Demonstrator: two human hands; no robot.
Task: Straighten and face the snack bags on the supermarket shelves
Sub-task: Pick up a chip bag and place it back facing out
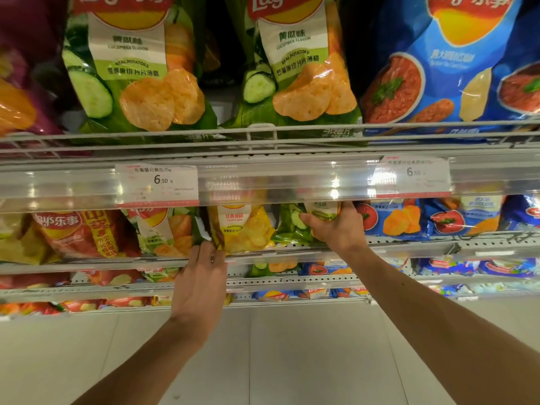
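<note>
Green bag [295, 226] — right hand [336, 226] grips; left hand [201, 282] reaches.

Right hand [336, 226] gripping green bag [292, 226], left hand [201, 285] at yellow bag [245, 232]

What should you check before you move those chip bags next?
1. Right hand has a grip on the green cucumber bag: ok, fingers wrap its front.
2. Left hand has a grip on the yellow bag: cannot tell, fingertips only reach its lower left edge.
3. Yellow bag faces forward: ok, its label shows.
4. Green cucumber bag stands straight: not ok, it leans sideways.
5. Green cucumber bag sits with its own kind: not ok, it is between the yellow bag and blue tomato bags.
6. Top-shelf bags faced: ok.
</note>
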